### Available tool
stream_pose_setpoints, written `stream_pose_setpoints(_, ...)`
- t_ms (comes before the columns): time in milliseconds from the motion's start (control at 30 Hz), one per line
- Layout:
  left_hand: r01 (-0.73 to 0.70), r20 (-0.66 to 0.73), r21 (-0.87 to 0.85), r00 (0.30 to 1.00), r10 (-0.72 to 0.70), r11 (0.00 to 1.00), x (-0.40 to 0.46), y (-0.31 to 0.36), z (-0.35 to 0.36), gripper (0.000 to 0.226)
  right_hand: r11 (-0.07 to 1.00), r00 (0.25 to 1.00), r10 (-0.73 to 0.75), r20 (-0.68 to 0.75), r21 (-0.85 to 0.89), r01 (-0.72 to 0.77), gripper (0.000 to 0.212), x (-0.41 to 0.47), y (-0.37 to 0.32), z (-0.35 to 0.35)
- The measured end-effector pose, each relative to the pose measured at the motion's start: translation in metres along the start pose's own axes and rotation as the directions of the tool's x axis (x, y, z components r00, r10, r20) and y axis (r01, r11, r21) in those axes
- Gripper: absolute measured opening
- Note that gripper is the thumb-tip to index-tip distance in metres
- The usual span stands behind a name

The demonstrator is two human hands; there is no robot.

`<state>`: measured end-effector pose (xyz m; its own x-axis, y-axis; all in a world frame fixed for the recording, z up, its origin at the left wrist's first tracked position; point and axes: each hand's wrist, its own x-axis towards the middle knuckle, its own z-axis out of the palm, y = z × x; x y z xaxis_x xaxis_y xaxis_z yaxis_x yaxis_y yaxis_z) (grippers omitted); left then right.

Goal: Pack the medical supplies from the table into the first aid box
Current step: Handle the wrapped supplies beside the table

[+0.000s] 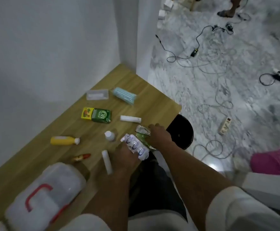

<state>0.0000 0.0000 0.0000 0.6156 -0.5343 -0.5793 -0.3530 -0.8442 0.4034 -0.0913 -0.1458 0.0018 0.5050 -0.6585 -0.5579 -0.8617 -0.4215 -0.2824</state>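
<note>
Gathering foil packets at the table's near edge, box not yet opened.

My left hand holds a white-and-blue foil packet; my right hand grips a crumpled green packet just beside it. The first aid box sits near left on the wooden table, lid seemingly closed. I'd bundle both packets into one hand, freeing the other for the red latch, leaving the yellow bottle and face masks for later.

Wooden table bears masks, green box, yellow bottle.
</note>
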Motion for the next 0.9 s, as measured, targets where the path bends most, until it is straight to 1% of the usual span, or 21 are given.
stream_pose_setpoints(33, 0.030, -0.023, -0.007, 0.999, -0.030, 1.000, 0.002, -0.001, 0.006, 0.051, 1.000, 1.000, 0.024, 0.000, -0.001, -0.024, 0.051, 0.003, 0.001, 0.005)
stream_pose_setpoints(67, 0.042, -0.077, -0.013, 0.996, -0.043, 0.999, 0.004, 0.000, 0.010, 0.056, 0.999, 0.998, 0.052, -0.031, 0.000, -0.052, 0.050, 0.007, 0.003, 0.008)
stream_pose_setpoints(100, 0.017, -0.130, -0.008, 0.991, -0.018, 1.000, 0.006, -0.003, 0.017, 0.058, 0.998, 0.997, 0.066, -0.051, -0.018, -0.067, 0.050, 0.009, 0.005, 0.013)
stream_pose_setpoints(167, -0.036, -0.252, 0.032, 0.967, 0.043, 0.999, 0.010, 0.001, 0.027, 0.053, 0.996, 0.996, 0.063, -0.063, -0.057, -0.067, 0.051, 0.011, 0.007, 0.016)
stream_pose_setpoints(200, -0.012, -0.265, 0.026, 0.964, 0.019, 1.000, 0.011, 0.006, 0.029, 0.055, 0.996, 0.997, 0.053, -0.063, -0.070, -0.057, 0.051, 0.013, 0.008, 0.017)
stream_pose_setpoints(300, 0.075, -0.234, -0.086, 0.968, -0.093, 0.993, 0.017, 0.021, 0.039, 0.066, 0.998, 0.996, 0.054, -0.065, -0.039, -0.057, 0.052, 0.017, 0.011, 0.017)
stream_pose_setpoints(367, 0.115, -0.221, -0.189, 0.963, -0.157, 0.975, 0.020, 0.028, 0.047, 0.066, 0.997, 0.995, 0.069, -0.078, 0.033, -0.066, 0.053, 0.018, 0.013, 0.019)
stream_pose_setpoints(433, 0.133, -0.231, -0.264, 0.953, -0.196, 0.955, 0.022, 0.034, 0.051, 0.061, 0.991, 0.993, 0.084, -0.088, 0.115, -0.073, 0.053, 0.019, 0.016, 0.021)
stream_pose_setpoints(533, 0.144, -0.228, -0.337, 0.946, -0.229, 0.931, 0.024, 0.040, 0.051, 0.044, 0.969, 0.988, 0.128, -0.082, 0.222, -0.107, 0.045, 0.018, 0.027, 0.022)
stream_pose_setpoints(667, 0.146, -0.155, -0.398, 0.962, -0.223, 0.906, 0.019, 0.047, 0.046, 0.036, 0.915, 0.980, 0.185, -0.078, 0.379, -0.143, 0.022, 0.008, 0.058, 0.017)
stream_pose_setpoints(833, 0.132, -0.091, -0.353, 0.980, -0.175, 0.926, 0.019, 0.063, 0.050, 0.033, 0.821, 0.937, 0.327, -0.121, 0.528, -0.218, 0.017, -0.016, 0.114, 0.004)
stream_pose_setpoints(900, 0.051, -0.074, -0.317, 0.994, -0.078, 0.947, 0.020, 0.078, 0.053, 0.018, 0.775, 0.901, 0.410, -0.139, 0.574, -0.264, 0.012, -0.022, 0.134, -0.001)
